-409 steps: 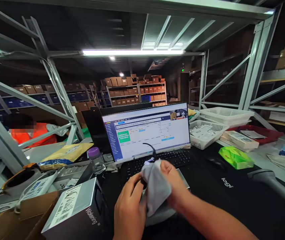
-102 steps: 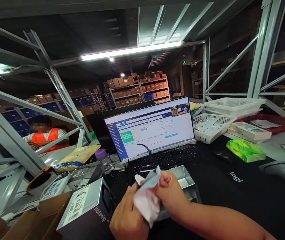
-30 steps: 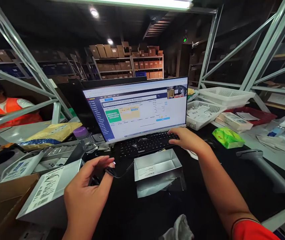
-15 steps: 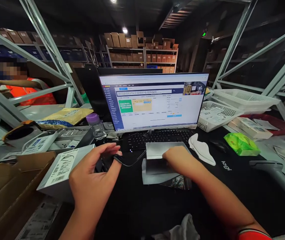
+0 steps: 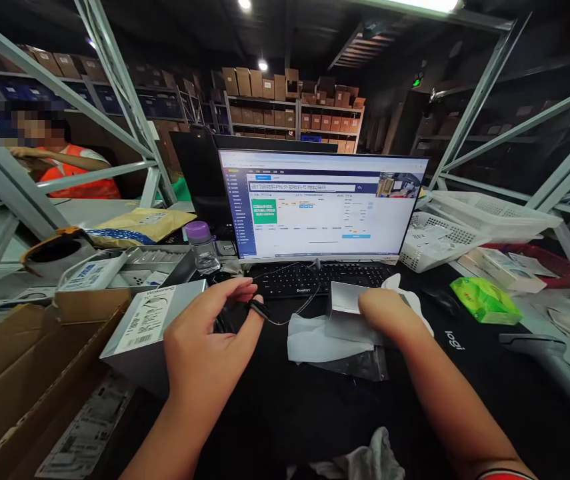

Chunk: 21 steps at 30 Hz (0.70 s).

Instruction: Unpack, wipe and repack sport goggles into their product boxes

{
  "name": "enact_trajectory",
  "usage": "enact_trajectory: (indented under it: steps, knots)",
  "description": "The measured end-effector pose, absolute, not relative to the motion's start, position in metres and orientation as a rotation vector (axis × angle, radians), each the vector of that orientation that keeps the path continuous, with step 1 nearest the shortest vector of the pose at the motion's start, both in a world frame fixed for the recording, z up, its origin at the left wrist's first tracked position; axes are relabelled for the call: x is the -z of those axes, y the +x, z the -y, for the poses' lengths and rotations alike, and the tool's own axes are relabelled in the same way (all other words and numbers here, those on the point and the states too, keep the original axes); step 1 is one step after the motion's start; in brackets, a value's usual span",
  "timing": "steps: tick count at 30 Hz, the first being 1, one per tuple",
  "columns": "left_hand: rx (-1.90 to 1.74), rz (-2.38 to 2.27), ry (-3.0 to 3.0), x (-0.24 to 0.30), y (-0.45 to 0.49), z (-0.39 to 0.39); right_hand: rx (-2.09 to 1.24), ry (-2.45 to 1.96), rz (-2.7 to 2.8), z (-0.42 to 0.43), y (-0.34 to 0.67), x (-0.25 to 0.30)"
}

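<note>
My right hand (image 5: pixel 383 316) is closed on a small silver box (image 5: pixel 345 301), which is tipped up on the black mat in front of the keyboard (image 5: pixel 321 276). A white pouch (image 5: pixel 312 337) and a clear plastic bag (image 5: pixel 361 364) lie under and beside the box. My left hand (image 5: pixel 209 341) curls around a small black wired device (image 5: pixel 257 309), its thin cable running toward the keyboard. A white cloth (image 5: pixel 407 295) lies just behind my right hand. The monitor (image 5: pixel 322 203) shows a form page.
At the left are a labelled silver box (image 5: pixel 151 327) and an open cardboard box (image 5: pixel 25 360). Behind them stands a purple-capped bottle (image 5: pixel 201 244). To the right are a green packet (image 5: pixel 485 300), white baskets (image 5: pixel 485 215), a mouse (image 5: pixel 442 300) and a handheld scanner (image 5: pixel 545 349). A co-worker in an orange vest (image 5: pixel 72 175) sits far left.
Both hands earlier wiped something with a cloth. That cloth now lies by the keyboard. My right hand went from the keyboard to the silver box and has tipped it up, baring the white pouch.
</note>
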<state>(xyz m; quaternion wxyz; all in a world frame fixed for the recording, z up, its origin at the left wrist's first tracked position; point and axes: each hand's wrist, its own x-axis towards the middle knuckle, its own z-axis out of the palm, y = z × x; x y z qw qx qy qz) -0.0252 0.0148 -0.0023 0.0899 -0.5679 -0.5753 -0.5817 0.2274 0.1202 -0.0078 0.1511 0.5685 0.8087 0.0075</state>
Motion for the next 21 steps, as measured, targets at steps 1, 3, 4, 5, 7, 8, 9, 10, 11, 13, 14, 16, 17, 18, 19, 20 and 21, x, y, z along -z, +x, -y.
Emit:
enact_trajectory:
  steps: [1,3,4,5,7,8,9,10,11,13,14,16,17,18,19,20,21]
  knots:
    - [1.733,1.711,-1.685,0.002,-0.025,-0.015,-0.036,1.633,-2.331,-0.117,0.227,0.006]
    - [1.756,1.717,-1.672,0.002,-0.025,-0.015,-0.069,1.621,-2.385,-0.105,0.223,0.001]
    - [1.775,1.720,-1.668,0.002,-0.025,-0.015,-0.074,1.588,-2.444,-0.098,0.218,0.001]
    - [1.792,1.720,-1.675,0.002,-0.025,-0.016,-0.072,1.512,-2.532,-0.090,0.210,0.003]
    - [1.812,1.709,-1.713,0.003,-0.026,-0.017,-0.055,1.279,-2.711,-0.077,0.189,0.015]
    - [1.817,1.700,-1.732,0.003,-0.026,-0.017,-0.055,1.148,-2.774,-0.073,0.178,0.025]
    - [1.820,1.690,-1.747,0.004,-0.026,-0.017,-0.065,1.075,-2.791,-0.071,0.166,0.035]
    - [1.826,1.682,-1.755,0.004,-0.026,-0.016,-0.079,1.037,-2.787,-0.071,0.156,0.046]
    - [1.834,1.673,-1.756,0.004,-0.027,-0.015,-0.094,1.032,-2.769,-0.073,0.148,0.055]
    - [1.854,1.658,-1.750,0.004,-0.028,-0.013,-0.119,1.068,-2.735,-0.082,0.141,0.068]
    - [1.857,1.652,-1.754,0.004,-0.028,-0.013,-0.130,1.085,-2.728,-0.087,0.142,0.070]
    - [1.855,1.653,-1.759,0.004,-0.029,-0.012,-0.144,1.099,-2.734,-0.095,0.148,0.068]
    - [1.852,1.661,-1.758,0.004,-0.030,-0.013,-0.145,1.092,-2.747,-0.097,0.153,0.064]
    - [1.847,1.673,-1.757,0.004,-0.030,-0.013,-0.142,1.081,-2.764,-0.097,0.157,0.059]
    - [1.842,1.683,-1.759,0.003,-0.029,-0.013,-0.137,1.073,-2.785,-0.097,0.162,0.053]
    - [1.842,1.690,-1.759,0.003,-0.029,-0.013,-0.132,1.070,-2.811,-0.095,0.167,0.046]
    - [1.845,1.693,-1.757,0.003,-0.029,-0.013,-0.127,1.075,-2.840,-0.093,0.171,0.039]
